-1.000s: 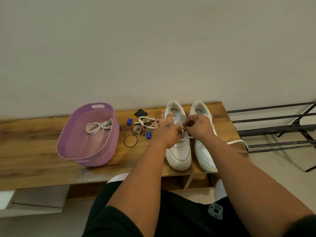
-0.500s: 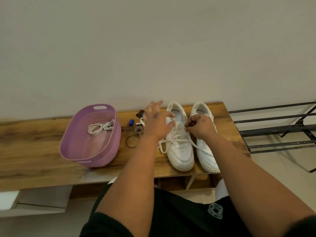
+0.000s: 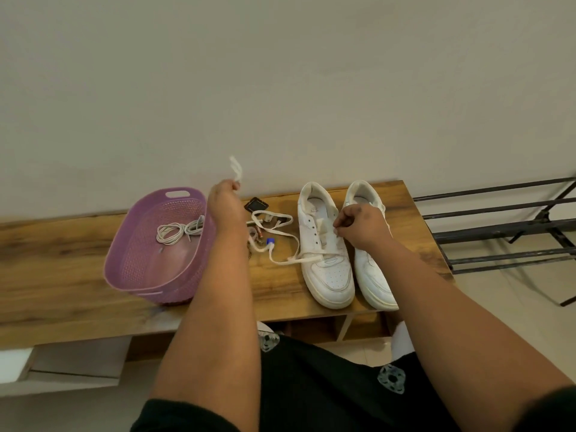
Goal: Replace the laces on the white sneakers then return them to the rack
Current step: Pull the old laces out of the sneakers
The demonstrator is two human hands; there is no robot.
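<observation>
Two white low-top leather sneakers stand side by side, toes toward the person, on the right part of a long brown wooden worktop (image 3: 62, 260). The left sneaker (image 3: 324, 244) has most of its eyelets bare; a flat white lace (image 3: 282, 241) remains threaded only through the lowest eyelets and trails in loops across the wood to the left. A small grey mark is printed on this sneaker's tongue, too blurred to read. The right sneaker (image 3: 371, 269) is partly covered by the right hand (image 3: 358, 226), whose fingers are curled and pinch something at the left sneaker's tongue; what they pinch cannot be made out.

The left hand (image 3: 224, 198) is raised above the worktop beside the basket, fingers closed on the end of the flat white lace, which sticks up above the fist.

A lilac perforated plastic basket (image 3: 131, 275) sits left of the hands and holds a coiled bundle of thin white round laces (image 3: 177, 232). Between basket and sneakers lie a small black square tag (image 3: 256, 204), a blue cap (image 3: 270, 241) and other small bits. A black metal shoe rack (image 3: 498, 232) stands to the right of the worktop.
</observation>
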